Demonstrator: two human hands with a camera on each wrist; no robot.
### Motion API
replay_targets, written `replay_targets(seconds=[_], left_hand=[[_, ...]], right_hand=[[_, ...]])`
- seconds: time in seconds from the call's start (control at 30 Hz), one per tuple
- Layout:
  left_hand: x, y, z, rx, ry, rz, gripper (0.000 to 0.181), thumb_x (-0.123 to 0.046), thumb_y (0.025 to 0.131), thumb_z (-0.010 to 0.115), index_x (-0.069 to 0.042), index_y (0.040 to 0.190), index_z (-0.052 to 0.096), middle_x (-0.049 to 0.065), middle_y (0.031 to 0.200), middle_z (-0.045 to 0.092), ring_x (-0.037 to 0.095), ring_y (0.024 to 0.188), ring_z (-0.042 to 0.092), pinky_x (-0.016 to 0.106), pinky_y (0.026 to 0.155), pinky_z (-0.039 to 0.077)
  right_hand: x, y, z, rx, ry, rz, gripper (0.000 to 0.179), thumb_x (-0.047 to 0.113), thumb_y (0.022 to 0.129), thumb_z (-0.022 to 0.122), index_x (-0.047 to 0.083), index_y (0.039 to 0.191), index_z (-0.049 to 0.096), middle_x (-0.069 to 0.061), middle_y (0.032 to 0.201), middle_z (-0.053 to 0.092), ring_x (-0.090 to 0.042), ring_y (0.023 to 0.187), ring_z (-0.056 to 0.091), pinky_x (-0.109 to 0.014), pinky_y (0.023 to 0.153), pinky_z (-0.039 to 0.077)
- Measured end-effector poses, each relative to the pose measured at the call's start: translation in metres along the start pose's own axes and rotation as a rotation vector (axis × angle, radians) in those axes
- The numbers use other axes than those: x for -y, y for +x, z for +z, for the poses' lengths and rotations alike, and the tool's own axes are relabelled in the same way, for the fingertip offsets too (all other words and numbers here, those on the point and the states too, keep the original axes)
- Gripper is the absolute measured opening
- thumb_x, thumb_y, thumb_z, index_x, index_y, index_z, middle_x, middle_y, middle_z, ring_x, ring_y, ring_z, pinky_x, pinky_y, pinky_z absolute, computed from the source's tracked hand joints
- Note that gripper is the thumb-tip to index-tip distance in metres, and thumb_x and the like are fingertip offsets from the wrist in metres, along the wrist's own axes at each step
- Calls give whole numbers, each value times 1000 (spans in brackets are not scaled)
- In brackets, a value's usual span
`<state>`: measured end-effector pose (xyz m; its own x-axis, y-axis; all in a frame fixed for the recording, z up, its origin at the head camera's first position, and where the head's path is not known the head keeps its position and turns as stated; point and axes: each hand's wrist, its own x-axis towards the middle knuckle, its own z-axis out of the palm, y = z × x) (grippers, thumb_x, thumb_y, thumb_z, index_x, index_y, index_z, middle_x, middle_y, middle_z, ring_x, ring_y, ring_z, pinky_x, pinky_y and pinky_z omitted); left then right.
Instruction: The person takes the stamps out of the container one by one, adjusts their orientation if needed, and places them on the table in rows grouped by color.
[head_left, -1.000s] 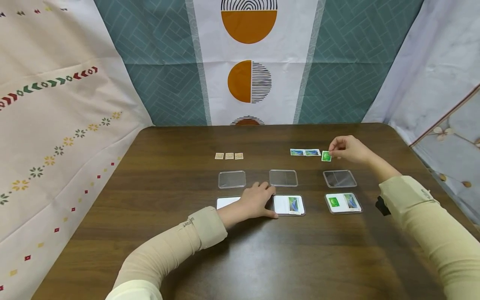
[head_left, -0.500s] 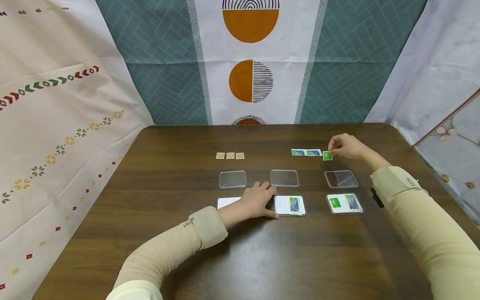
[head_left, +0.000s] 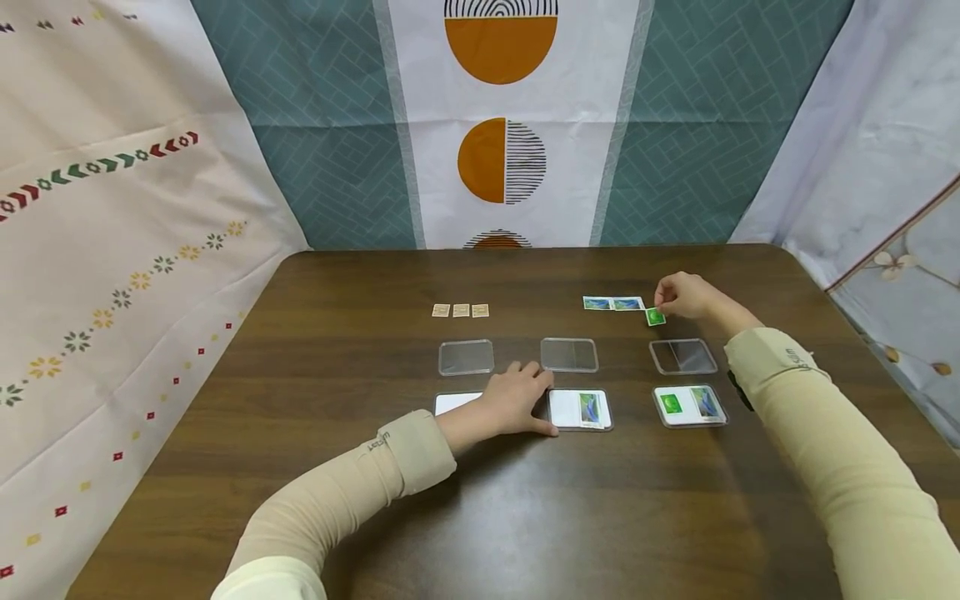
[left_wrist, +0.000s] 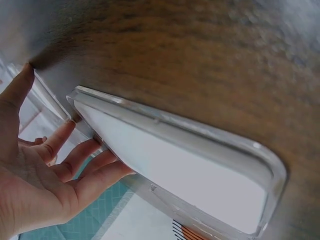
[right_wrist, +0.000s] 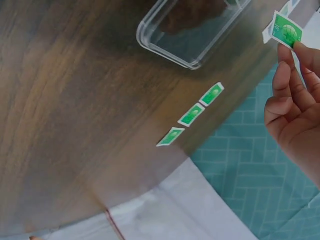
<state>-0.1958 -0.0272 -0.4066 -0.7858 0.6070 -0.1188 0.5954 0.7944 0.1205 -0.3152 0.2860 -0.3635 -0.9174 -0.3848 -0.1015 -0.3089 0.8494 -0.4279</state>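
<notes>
My right hand (head_left: 686,296) pinches a green postage stamp (right_wrist: 286,31) between thumb and fingertips at the far right. Beside it, two blue landscape stamps (head_left: 627,304) lie in a row. Behind the right hand, three green stamps (right_wrist: 191,114) lie on the table, hidden in the head view. My left hand (head_left: 513,402) holds the middle clear plastic case (head_left: 562,409), thumb and index finger spread across its left end. That case has a white insert and a blue stamp at its right side. Under the left hand, another case (head_left: 454,402) with a white insert is partly covered.
The right case (head_left: 690,407) has one green and one blue stamp on its white insert. Three clear plastic covers (head_left: 465,358) form a row behind the cases. Three tan stamps (head_left: 461,310) lie farther back. Patterned cloths surround the wooden table (head_left: 300,350).
My right hand has shifted slightly left and toward me with the green stamp, and the right forearm has swung left. The left hand stays in place.
</notes>
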Motion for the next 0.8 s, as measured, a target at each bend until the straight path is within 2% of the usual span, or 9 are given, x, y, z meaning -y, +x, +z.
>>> replay_targets(seconds=[0.4,0.6,0.8], left_hand=[[0,1,0,10,25,-8,60,-60,73,70,-20,114,52,0,112,54,20,95,52,32,64,48],[0,2,1,10,33,-12,60,-60,72,70,-20,113,52,0,111,54,19,94,52,31,63,48],[-1,0,0,3,27,-15,61,-60,73,70,-20,115,52,1,114,54,20,96,52,33,65,50]], right_hand=[[-19,2,3,-25,6,60,9,0,81,62,-5,77,56,-7,67,60,-10,59,50,-25,56,43],[-22,5,7,-81,-33,37,10,2,79,64,-4,75,57,-9,69,59,-18,66,52,-32,65,40],[-25,7,6,-101,-41,102,11,5,81,63,-3,77,56,-12,72,59,-30,74,53,-43,72,41]])
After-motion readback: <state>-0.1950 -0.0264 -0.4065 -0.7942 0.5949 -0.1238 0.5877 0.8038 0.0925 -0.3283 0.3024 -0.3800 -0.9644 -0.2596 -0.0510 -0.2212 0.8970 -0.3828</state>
